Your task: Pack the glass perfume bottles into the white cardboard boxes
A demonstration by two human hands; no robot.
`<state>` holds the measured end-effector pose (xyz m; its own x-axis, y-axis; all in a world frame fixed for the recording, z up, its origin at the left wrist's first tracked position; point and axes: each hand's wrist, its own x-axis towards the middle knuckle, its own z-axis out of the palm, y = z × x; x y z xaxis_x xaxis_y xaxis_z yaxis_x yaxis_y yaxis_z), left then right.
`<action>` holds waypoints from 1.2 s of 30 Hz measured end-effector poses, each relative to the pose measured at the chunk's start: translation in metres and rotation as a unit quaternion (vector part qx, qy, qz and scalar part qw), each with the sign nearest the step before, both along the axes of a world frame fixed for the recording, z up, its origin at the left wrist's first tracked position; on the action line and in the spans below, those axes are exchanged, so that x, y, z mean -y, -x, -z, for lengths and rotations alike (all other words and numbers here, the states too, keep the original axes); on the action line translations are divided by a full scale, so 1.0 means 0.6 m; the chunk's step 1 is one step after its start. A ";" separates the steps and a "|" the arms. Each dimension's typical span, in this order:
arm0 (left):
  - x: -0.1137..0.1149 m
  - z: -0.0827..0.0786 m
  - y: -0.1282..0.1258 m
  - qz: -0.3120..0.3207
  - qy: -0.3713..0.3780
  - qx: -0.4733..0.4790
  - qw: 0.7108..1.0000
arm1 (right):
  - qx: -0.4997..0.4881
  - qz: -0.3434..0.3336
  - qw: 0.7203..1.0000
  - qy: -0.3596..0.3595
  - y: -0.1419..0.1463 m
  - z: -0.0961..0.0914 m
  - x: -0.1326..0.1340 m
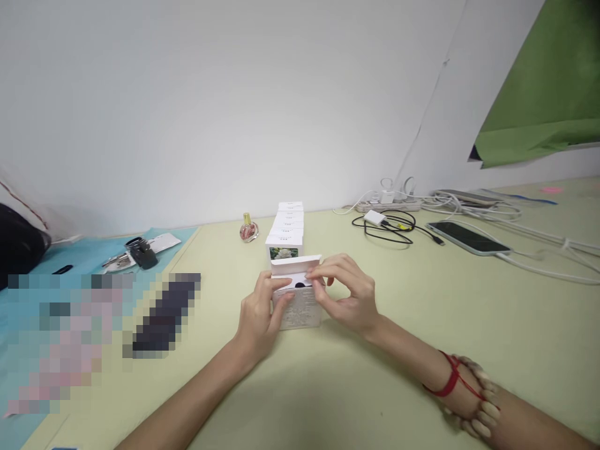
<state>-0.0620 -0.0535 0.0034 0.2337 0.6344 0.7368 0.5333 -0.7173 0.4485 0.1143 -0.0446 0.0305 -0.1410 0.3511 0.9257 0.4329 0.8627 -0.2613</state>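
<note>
A small white box [300, 307] stands on the pale green table [422, 337] in front of me, its lid flap raised. My left hand [259, 312] grips the box's left side with curled fingers. My right hand [347, 292] pinches the flap at the box's top right. A dark opening shows under the flap. Just behind stands a row of matching white boxes [287, 234], the nearest with a flower picture. A small glass perfume bottle [248, 229] with a gold cap sits left of that row.
A phone [469, 237] lies at the right, with a power strip [389, 203] and tangled cables [389, 226] along the wall. A blue mat [84, 256] at the left carries keys [134, 253] and blurred items. Green fabric [544, 106] hangs at the upper right.
</note>
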 end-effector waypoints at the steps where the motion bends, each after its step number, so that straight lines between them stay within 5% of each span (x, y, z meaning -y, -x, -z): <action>1: 0.000 -0.001 0.000 -0.001 -0.002 -0.002 1.000 | 0.004 -0.004 1.000 -0.004 -0.001 0.001 0.000; 8: -0.003 0.002 0.001 0.061 -0.003 -0.003 0.998 | -0.099 0.000 0.995 0.029 -0.009 -0.007 -0.007; 12: -0.004 0.004 0.001 0.108 -0.010 -0.006 0.994 | -0.033 -0.032 0.994 0.099 -0.008 -0.012 -0.005; 22: -0.011 -0.004 0.006 0.060 -0.075 0.003 0.995 | -0.008 -0.085 0.986 0.145 -0.004 -0.012 0.003; 36: -0.009 -0.005 0.005 0.031 -0.103 0.011 0.994 | 0.021 -0.097 0.990 0.101 -0.002 -0.010 0.000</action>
<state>-0.0648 -0.0483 0.0064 0.2507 0.4537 0.8551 0.4766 -0.8267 0.2989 0.1157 -0.0446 0.0363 -0.2604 0.4906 0.8316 0.2784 0.8628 -0.4219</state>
